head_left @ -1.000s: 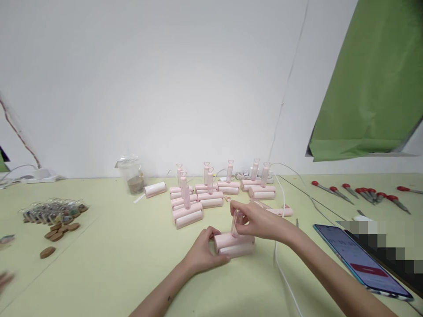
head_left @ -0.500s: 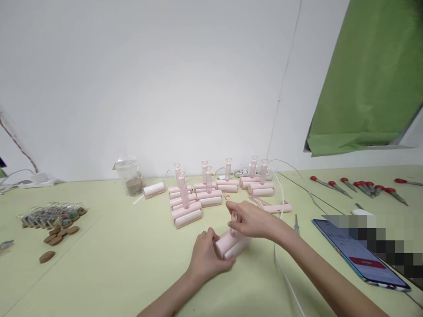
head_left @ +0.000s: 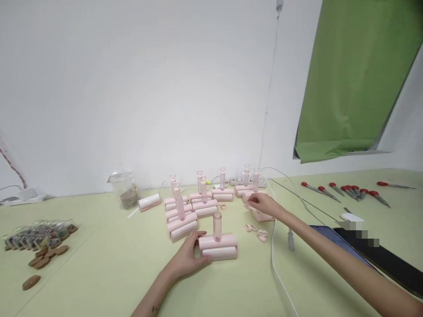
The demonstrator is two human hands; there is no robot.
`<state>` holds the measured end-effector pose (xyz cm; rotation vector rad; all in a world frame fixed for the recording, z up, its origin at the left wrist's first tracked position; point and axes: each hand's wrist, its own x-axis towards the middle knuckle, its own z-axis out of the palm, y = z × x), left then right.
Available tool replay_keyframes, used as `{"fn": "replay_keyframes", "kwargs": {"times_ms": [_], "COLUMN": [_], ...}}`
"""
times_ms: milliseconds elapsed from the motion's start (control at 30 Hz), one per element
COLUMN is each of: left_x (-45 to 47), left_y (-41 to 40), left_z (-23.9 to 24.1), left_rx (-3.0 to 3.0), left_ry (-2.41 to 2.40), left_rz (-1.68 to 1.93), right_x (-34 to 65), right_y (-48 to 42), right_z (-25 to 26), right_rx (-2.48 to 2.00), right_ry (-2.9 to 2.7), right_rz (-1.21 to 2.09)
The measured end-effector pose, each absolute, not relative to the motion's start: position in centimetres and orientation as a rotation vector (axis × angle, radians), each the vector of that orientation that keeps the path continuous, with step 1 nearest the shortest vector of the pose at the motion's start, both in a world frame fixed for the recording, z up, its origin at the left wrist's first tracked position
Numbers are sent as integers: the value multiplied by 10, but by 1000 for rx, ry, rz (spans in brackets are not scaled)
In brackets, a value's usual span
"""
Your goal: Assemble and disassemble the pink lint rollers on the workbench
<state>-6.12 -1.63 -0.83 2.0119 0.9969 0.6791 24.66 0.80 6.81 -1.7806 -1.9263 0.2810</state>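
Note:
My left hand (head_left: 188, 257) grips the left end of a pink roller block (head_left: 218, 247) lying on the pale green table (head_left: 99, 268); a clear pink tube (head_left: 217, 226) stands upright on top of it. My right hand (head_left: 262, 204) reaches out over a pink piece (head_left: 262, 215) further back, fingers pinched on something small that I cannot make out. Small pink heart-shaped caps (head_left: 256, 230) lie loose between my two hands.
Several finished pink rollers with upright tubes (head_left: 205, 200) stand in rows at the back. A clear bag (head_left: 124, 189) sits left of them, brown pieces and keyrings (head_left: 39, 240) at far left. Red-handled screwdrivers (head_left: 343, 191), a phone (head_left: 333, 233) and a white cable (head_left: 276, 264) lie on the right.
My right hand let go of the tube on the near roller and reached back to the right. The roller now lies flat with the tube upright; my view shifted upward.

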Motion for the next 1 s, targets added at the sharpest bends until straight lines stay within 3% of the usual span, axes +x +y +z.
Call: {"fn": "replay_keyframes", "kwargs": {"times_ms": [233, 433, 667, 867, 1000], "left_x": [-59, -59, -16, 23, 30], "left_y": [-18, -21, -17, -5, -1], "left_z": [-7, -6, 37, 38, 27], "left_rx": [2058, 1988, 1846, 1608, 1563], "left_ry": [971, 1029, 780, 582, 586], "left_rz": [680, 752, 1168, 942, 980], "right_x": [230, 223, 200, 167, 160], "right_y": [22, 7, -8, -28, -32], "right_z": [48, 39, 78, 117, 120], "right_rx": [-1858, -1768, -1418, -1161, -1127], "right_ry": [-2263, -2216, -2035, -2274, -2223], "right_rz": [426, 385, 542, 596, 560]}}
